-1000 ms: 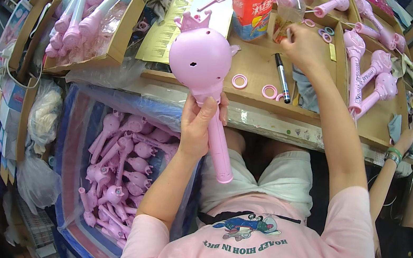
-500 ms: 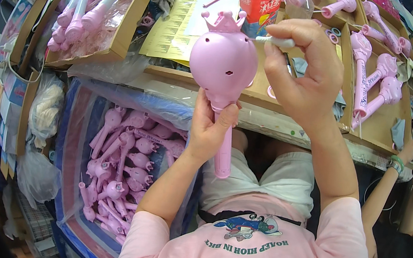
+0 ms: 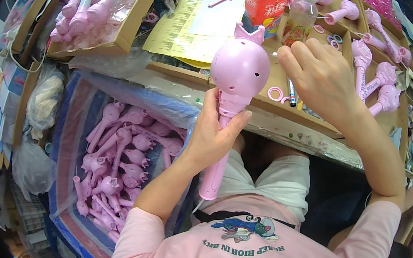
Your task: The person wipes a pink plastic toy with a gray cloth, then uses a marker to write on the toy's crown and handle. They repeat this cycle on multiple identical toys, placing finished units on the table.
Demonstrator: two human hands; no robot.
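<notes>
My left hand (image 3: 214,138) is wrapped around the handle of a pink toy wand (image 3: 239,67), held upright above my lap. The wand has a round head with small dark holes and a crown on top; a thin pale rod (image 3: 199,205) shows below its lower end. Just right of the head, my right hand (image 3: 319,74) is closed on a small white-handled tool (image 3: 275,54). Most of that tool is hidden by my fingers, and its tip points toward the head. Whether the tip touches the wand, I cannot tell.
A blue-and-red striped bin (image 3: 65,161) of pink wands stands at my left. Cardboard boxes (image 3: 137,17) with wands sit on the bench, along with a red-labelled bottle (image 3: 264,1), a clear bottle (image 3: 302,18), pink rings (image 3: 275,94) and a marker (image 3: 291,93). Another person's hand (image 3: 412,197) is far right.
The wand has moved right and slightly down, and its head has turned. My right hand has turned over to show its back, covering most of the tool, with the elbow swung outward.
</notes>
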